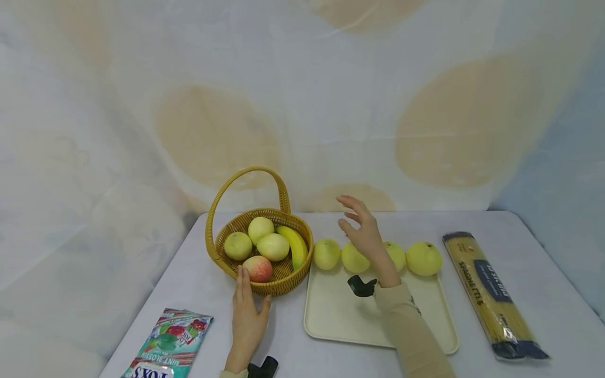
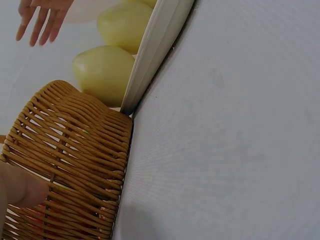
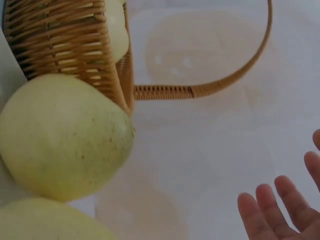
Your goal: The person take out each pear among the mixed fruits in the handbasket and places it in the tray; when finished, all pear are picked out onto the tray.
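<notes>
Left of centre on the counter (image 1: 290, 338) stands a wicker basket (image 1: 279, 287), handle up, and the person's left hand (image 1: 248, 320) rests against its near rim, fingers straight and gripping nothing. Just by those fingertips, inside the basket, lies a red-tinged peach (image 1: 259, 269), with three pale green fruits (image 1: 273, 247) and a banana (image 1: 295, 248) beyond it. To the right, a cream tray (image 1: 335, 315) carries four yellow-green fruits (image 1: 352, 260) in a row along its far side, the leftmost just beside the basket. Above that row hangs the right hand (image 1: 366, 236), fingers apart, loosely bent and holding nothing. A spaghetti packet (image 1: 491, 296) lies right of the tray, a candy bag (image 1: 170, 341) at the near left.
</notes>
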Demonstrator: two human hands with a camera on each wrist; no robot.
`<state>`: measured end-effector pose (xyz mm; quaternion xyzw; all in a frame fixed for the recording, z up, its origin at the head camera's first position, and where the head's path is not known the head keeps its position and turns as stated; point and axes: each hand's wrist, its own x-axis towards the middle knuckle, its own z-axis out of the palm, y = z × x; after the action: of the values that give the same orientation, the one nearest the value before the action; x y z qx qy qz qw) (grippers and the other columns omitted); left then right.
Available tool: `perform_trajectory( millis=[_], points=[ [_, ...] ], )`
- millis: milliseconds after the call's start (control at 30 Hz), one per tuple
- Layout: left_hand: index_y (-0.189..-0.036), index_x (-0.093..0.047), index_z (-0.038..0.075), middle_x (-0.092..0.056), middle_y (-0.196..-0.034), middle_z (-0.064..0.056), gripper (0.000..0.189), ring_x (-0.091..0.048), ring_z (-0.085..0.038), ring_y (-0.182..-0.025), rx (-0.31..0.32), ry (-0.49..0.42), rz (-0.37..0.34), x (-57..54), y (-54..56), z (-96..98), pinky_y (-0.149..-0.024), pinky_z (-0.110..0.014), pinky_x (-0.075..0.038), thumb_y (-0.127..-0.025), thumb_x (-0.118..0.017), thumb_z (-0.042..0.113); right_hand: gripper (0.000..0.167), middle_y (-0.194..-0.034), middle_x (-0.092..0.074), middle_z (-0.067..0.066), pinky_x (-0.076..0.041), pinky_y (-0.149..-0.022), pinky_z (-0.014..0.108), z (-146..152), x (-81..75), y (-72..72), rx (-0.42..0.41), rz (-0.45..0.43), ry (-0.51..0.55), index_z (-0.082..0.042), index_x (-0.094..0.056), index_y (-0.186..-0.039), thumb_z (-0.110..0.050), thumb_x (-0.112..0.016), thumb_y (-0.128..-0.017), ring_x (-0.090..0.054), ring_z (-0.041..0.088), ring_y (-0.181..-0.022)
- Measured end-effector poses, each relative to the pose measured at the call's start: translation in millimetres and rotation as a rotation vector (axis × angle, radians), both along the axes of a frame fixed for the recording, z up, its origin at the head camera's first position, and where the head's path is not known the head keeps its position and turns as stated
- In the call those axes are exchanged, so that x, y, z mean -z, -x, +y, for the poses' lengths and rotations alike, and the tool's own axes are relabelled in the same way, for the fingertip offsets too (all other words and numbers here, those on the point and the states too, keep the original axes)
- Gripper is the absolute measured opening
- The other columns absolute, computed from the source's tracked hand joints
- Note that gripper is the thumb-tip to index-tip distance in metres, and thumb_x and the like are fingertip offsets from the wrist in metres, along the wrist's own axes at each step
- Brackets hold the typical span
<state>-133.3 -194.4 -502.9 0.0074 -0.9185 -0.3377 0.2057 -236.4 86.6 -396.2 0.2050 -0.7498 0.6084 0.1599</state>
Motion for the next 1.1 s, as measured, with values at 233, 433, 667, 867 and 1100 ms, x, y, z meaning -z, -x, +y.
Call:
perform_trajectory(
  millis=[233,433,667,867,1100],
  points=[
    [-0.156,-0.01,0.007,-0.013,-0.162,-0.016,0.094,-0.026,-0.045,-0.142,0.001,0.01,0.012,-0.2,0.2,-0.3,-0.112,-0.061,-0.027,-0.085,-0.071,0.007,0.064,-0.15,-0.041,0.015,-0.042,-0.108,0.05,-30.9,14.0,10.3,-0.147,-0.036,-0.045,-0.012,-0.036,-0.15,0.003,-0.057,-0.091,-0.044,0.036,-0.133],
    [-0.157,-0.01,0.009,-0.013,-0.163,-0.016,0.094,-0.026,-0.044,-0.142,0.004,0.013,0.026,1.4,0.4,-0.9,-0.111,-0.06,-0.028,-0.084,-0.071,0.006,0.063,-0.148,-0.044,0.018,-0.043,-0.106,0.051,-50.5,20.7,14.3,-0.187,-0.091,-0.013,-0.01,-0.036,-0.149,0.004,-0.056,-0.09,-0.045,0.041,-0.132],
    [-0.156,-0.012,0.007,-0.016,-0.161,-0.018,0.094,-0.028,-0.045,-0.14,-0.001,0.02,0.043,2.4,0.4,-2.6,-0.11,-0.061,-0.03,-0.084,-0.072,0.005,0.061,-0.149,-0.044,0.015,-0.043,-0.106,0.05,-70.0,26.3,20.2,-0.248,-0.209,-0.024,-0.016,-0.039,-0.148,-0.004,-0.059,-0.092,-0.045,0.038,-0.133],
    [-0.156,-0.012,0.007,-0.016,-0.161,-0.019,0.094,-0.028,-0.046,-0.14,-0.001,0.022,0.039,2.7,-0.7,-2.7,-0.109,-0.062,-0.03,-0.084,-0.072,0.005,0.06,-0.15,-0.042,0.019,-0.045,-0.105,0.05,-82.5,37.9,23.3,-0.282,-0.255,-0.036,-0.011,-0.039,-0.147,-0.004,-0.06,-0.092,-0.043,0.04,-0.135],
    [-0.156,-0.013,0.006,-0.016,-0.162,-0.018,0.092,-0.028,-0.047,-0.14,-0.003,0.022,0.048,2.5,-0.7,-1.5,-0.108,-0.064,-0.031,-0.085,-0.071,0.007,0.063,-0.147,-0.044,0.023,-0.048,-0.102,0.047,-89.1,42.7,29.8,-0.309,-0.248,-0.036,-0.008,-0.038,-0.148,-0.001,-0.063,-0.09,-0.048,0.041,-0.131]
  ],
)
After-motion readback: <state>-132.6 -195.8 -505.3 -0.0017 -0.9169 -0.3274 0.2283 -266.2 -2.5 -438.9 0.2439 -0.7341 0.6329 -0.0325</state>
